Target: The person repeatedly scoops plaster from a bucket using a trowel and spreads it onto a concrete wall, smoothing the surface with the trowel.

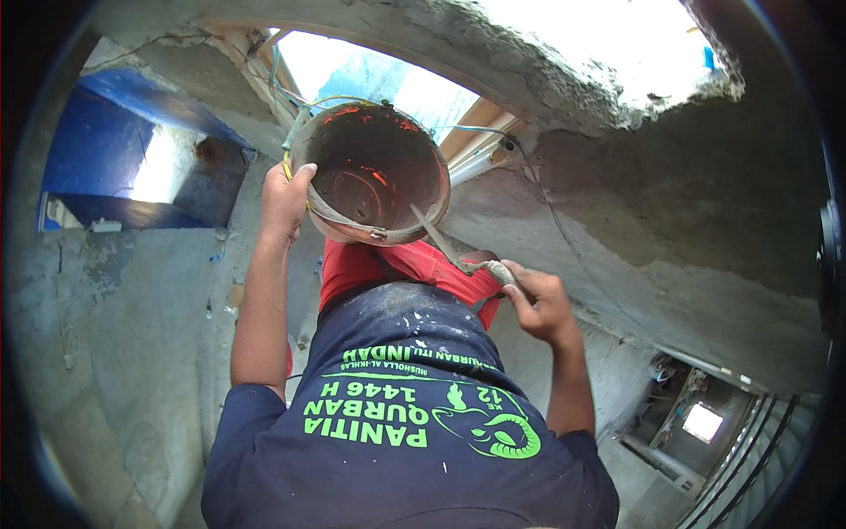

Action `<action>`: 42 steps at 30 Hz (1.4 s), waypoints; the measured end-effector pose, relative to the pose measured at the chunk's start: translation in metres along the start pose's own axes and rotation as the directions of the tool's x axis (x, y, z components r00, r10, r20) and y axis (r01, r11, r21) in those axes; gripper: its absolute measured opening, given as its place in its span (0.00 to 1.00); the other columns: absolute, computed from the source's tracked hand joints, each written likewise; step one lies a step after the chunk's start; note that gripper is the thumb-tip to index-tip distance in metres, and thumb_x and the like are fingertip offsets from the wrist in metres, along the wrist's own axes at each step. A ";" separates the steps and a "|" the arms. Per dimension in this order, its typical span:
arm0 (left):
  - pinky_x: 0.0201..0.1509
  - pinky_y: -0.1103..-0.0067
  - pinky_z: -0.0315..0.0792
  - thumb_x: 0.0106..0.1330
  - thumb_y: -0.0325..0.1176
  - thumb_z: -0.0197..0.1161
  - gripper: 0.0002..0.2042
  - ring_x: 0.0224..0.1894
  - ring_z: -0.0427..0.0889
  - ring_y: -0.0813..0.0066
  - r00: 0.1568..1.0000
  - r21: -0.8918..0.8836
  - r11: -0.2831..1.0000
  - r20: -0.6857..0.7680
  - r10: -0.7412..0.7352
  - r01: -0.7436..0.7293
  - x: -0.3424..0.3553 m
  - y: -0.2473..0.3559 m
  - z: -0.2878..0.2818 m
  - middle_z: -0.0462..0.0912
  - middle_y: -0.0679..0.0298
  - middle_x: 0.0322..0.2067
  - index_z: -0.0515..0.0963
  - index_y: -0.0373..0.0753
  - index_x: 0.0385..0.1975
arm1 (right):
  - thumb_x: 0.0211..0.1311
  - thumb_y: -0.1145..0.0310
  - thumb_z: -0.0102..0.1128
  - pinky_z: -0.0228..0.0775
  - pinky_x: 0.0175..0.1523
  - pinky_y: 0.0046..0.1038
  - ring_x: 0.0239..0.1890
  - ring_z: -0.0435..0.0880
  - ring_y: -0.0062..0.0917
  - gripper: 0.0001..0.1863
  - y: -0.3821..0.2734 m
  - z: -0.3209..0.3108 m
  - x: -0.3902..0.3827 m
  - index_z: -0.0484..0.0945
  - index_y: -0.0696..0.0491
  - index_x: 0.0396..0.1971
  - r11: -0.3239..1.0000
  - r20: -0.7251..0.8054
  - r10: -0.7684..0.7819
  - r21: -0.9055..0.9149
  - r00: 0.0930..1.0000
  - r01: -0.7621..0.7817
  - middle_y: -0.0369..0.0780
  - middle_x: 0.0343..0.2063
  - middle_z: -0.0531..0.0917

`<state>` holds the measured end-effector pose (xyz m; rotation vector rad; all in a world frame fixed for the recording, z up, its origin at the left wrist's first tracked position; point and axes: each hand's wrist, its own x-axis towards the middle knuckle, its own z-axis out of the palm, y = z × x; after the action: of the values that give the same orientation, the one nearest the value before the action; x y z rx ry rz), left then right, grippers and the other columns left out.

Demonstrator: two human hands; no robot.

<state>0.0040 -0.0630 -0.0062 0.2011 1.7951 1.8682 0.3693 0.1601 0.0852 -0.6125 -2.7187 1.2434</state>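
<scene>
My left hand point(288, 199) grips the left rim of a dirty bucket point(361, 176), its thumb over the edge beside a yellow strand at the handle. The bucket's dark inside shows orange flecks and grime, with little in it. In my right hand point(536, 304) is a trowel point(441, 238) with a pale wrapped handle, its narrow grey blade reaching up to the lower right of the bucket's rim; whether it touches cannot be told. Below both hands are my red trousers point(348, 271) and dark printed T-shirt point(388, 476).
Rough concrete point(634, 220) fills the right, with a bright broken-edged opening above it. A framed opening point(397, 66) with cables point(538, 176) lies beyond the bucket. A blue-painted recess point(92, 145) is at upper left, a grey wall point(132, 335) below it. Metal railings point(749, 450) stand at lower right.
</scene>
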 end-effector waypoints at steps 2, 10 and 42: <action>0.47 0.76 0.76 0.69 0.27 0.60 0.11 0.39 0.83 0.77 0.999 0.053 0.998 0.029 0.025 -0.027 -0.007 0.005 0.011 0.87 0.61 0.39 0.82 0.28 0.45 | 0.62 0.73 0.64 0.77 0.40 0.33 0.34 0.88 0.42 0.20 -0.007 -0.022 0.010 0.82 0.60 0.55 0.997 0.004 0.068 -0.025 0.998 -0.068 0.55 0.34 0.86; 0.35 0.74 0.73 0.68 0.30 0.61 0.08 0.28 0.77 0.80 0.961 0.379 0.883 0.112 0.254 -0.278 -0.046 0.021 0.042 0.82 0.64 0.24 0.81 0.30 0.36 | 0.63 0.66 0.62 0.78 0.44 0.43 0.38 0.87 0.48 0.15 -0.024 -0.076 0.085 0.85 0.57 0.47 0.871 0.168 0.089 -0.491 0.982 0.005 0.53 0.33 0.86; 0.42 0.62 0.78 0.62 0.36 0.64 0.13 0.34 0.88 0.49 0.948 0.395 0.862 0.090 0.307 -0.317 -0.024 -0.002 0.034 0.86 0.46 0.28 0.82 0.29 0.34 | 0.73 0.69 0.59 0.78 0.29 0.29 0.26 0.84 0.25 0.21 -0.247 -0.238 0.094 0.74 0.61 0.62 0.783 -0.547 -0.454 0.132 0.703 0.608 0.45 0.36 0.85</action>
<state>0.0403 -0.0444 0.0009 0.7029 2.2252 1.6560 0.2617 0.2201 0.4188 -0.0455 -1.9976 1.1141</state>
